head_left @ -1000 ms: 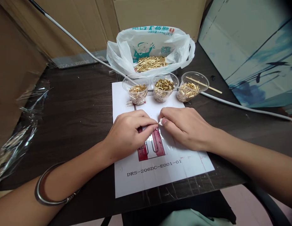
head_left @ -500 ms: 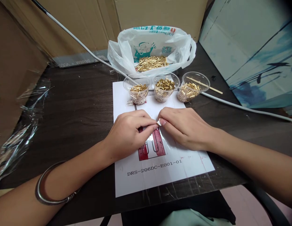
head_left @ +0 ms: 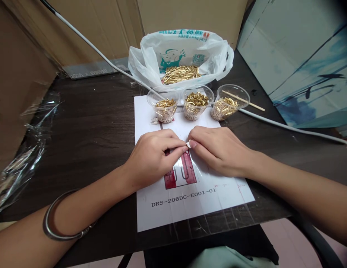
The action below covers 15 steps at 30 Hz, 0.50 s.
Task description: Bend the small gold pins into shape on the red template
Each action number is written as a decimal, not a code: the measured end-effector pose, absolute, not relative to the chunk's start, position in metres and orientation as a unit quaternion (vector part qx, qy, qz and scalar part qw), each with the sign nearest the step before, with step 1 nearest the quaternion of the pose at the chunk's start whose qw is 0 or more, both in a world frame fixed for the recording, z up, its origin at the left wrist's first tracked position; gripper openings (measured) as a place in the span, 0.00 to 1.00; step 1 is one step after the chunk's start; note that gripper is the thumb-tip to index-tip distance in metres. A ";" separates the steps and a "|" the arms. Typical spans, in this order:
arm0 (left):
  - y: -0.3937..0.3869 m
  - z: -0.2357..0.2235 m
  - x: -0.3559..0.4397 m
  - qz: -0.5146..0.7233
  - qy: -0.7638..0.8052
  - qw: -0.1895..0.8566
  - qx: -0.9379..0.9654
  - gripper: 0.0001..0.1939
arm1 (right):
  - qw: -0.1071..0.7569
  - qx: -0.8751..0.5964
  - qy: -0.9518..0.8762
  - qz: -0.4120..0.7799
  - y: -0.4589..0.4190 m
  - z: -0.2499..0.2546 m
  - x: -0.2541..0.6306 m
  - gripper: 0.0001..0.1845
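Observation:
Over a printed paper sheet (head_left: 151,219) my two hands meet, fingertips nearly touching. My left hand (head_left: 155,154) is closed in a pinch of thumb and forefinger; whatever lies in its tips is too small to make out. My right hand (head_left: 222,150) pinches a small white piece (head_left: 188,144) between thumb and curled forefinger. Just beyond stand three clear plastic cups: the left cup (head_left: 165,117), the middle cup (head_left: 192,113) and the right cup (head_left: 218,111), all holding small brass-coloured metal pins. The right cup leans, with a thin wooden stick (head_left: 257,106) beside its rim.
A white plastic bag (head_left: 149,70) stands open behind the cups, with longer brass-coloured pins (head_left: 181,74) inside. A white cable (head_left: 290,128) crosses the dark table (head_left: 86,130). Cardboard (head_left: 106,29) walls the back, a painted panel (head_left: 299,56) the right, and crumpled clear film (head_left: 30,160) lies left.
Both hands keep their pinched pose over the sheet. The whole view has shifted only very slightly.

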<state>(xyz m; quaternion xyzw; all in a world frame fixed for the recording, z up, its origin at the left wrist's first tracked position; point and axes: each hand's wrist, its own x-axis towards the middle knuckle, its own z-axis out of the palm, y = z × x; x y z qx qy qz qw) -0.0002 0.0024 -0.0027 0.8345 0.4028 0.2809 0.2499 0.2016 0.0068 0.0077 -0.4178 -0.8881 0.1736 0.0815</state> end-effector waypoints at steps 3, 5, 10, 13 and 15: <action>0.002 -0.002 0.001 0.283 0.402 0.251 0.834 0.07 | 0.080 -0.414 -0.890 0.172 0.006 0.007 0.201 0.17; 0.002 -0.002 0.001 0.282 0.404 0.255 0.832 0.08 | 0.085 -0.416 -0.891 0.163 0.005 0.006 0.201 0.19; 0.002 -0.003 0.001 0.279 0.404 0.249 0.835 0.08 | 0.080 -0.416 -0.894 0.144 0.005 0.006 0.199 0.17; 0.002 -0.003 0.001 0.277 0.406 0.252 0.834 0.07 | 0.072 -0.406 -0.899 0.148 0.005 0.007 0.199 0.16; 0.002 -0.003 0.001 0.278 0.405 0.251 0.834 0.07 | 0.070 -0.402 -0.900 0.152 0.005 0.008 0.199 0.15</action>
